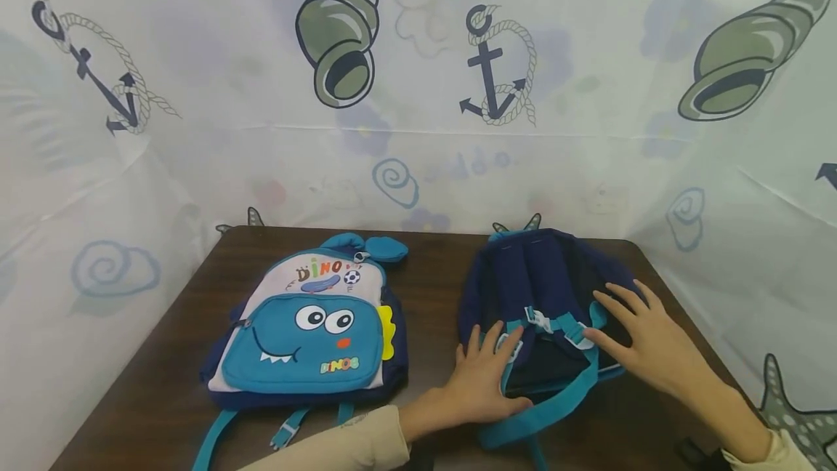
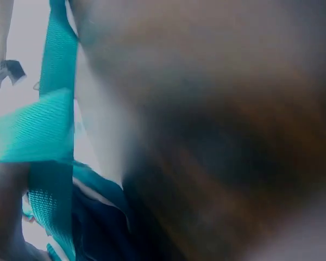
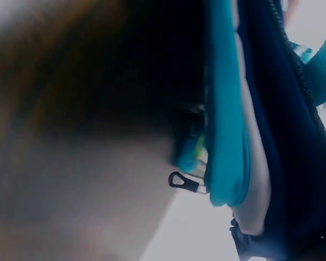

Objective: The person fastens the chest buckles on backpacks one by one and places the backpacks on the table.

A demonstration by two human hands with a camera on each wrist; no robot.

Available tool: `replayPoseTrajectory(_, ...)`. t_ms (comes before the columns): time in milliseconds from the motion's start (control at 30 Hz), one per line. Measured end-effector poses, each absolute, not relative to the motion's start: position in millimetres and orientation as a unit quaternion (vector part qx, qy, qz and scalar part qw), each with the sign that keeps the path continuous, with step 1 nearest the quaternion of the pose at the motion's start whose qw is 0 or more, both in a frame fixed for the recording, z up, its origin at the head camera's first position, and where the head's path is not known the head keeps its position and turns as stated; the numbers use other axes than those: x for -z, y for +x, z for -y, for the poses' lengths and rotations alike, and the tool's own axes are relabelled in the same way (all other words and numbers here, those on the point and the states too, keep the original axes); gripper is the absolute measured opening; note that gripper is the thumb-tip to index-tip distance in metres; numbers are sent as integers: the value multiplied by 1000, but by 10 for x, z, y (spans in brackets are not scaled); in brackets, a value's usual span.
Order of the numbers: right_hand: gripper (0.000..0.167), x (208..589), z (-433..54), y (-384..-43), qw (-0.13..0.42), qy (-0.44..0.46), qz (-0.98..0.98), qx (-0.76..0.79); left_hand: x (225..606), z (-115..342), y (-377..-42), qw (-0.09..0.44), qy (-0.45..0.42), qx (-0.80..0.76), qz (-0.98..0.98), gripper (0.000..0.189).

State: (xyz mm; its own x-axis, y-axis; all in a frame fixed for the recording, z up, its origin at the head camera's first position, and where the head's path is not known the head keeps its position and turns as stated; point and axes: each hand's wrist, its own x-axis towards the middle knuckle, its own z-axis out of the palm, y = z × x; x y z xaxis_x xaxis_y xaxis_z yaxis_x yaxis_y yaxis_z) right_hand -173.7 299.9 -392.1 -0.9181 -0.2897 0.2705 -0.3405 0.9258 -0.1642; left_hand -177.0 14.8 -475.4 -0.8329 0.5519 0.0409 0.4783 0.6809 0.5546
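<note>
A navy backpack [image 1: 549, 275] lies with its back panel and straps up on the right of the table. Its teal chest strap is joined at a white buckle [image 1: 539, 320]. My left hand [image 1: 480, 384] is at its lower left side, fingers spread over a strap adjuster. At the right side is my right hand [image 1: 654, 344], fingers apart, with the thumb by the strap's right end; whether it touches cannot be told. In the left wrist view a teal strap [image 2: 57, 206] runs up. The right wrist view shows the bag's teal pocket side [image 3: 226, 119] and a zipper pull [image 3: 185, 182].
A second backpack [image 1: 304, 344], with a blue dinosaur face, lies front up on the left of the brown table [image 1: 431, 289]. Its teal straps [image 1: 288, 429] trail toward the near edge. White patterned cloth [image 1: 425, 93] hangs behind and at both sides.
</note>
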Motion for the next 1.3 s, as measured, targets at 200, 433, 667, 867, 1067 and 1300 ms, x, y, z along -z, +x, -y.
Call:
replayPoseTrajectory(200, 70, 4206, -2977, -1702, 86, 137, 973, -163, 4692, -6, -1810, 86, 294, -244, -920, 99)
replayPoseTrajectory(433, 74, 4476, -2921, -1696, 39, 124, 973, -190, 4530, 76, -1827, 116, 286, -201, -930, 94)
replayPoseTrajectory(667, 70, 4629, -2946, -1666, 15, 139, 973, -185, 4482, 113, -1831, 106, 286, -171, -937, 88)
replayPoseTrajectory(867, 65, 4470, -2857, -1759, 60, 188, 961, -195, 4399, 102, -1869, 83, 280, -173, -941, 80)
replayPoseTrajectory(1067, 57, 4334, -2596, -1946, 97, 261, 942, -185, 4295, 78, -1949, 30, 279, -207, -937, 75)
replayPoseTrajectory(1300, 34, 4392, -2420, -2119, 84, 314, 925, -195, 4149, -162, -2158, -28, 342, -181, -922, 59)
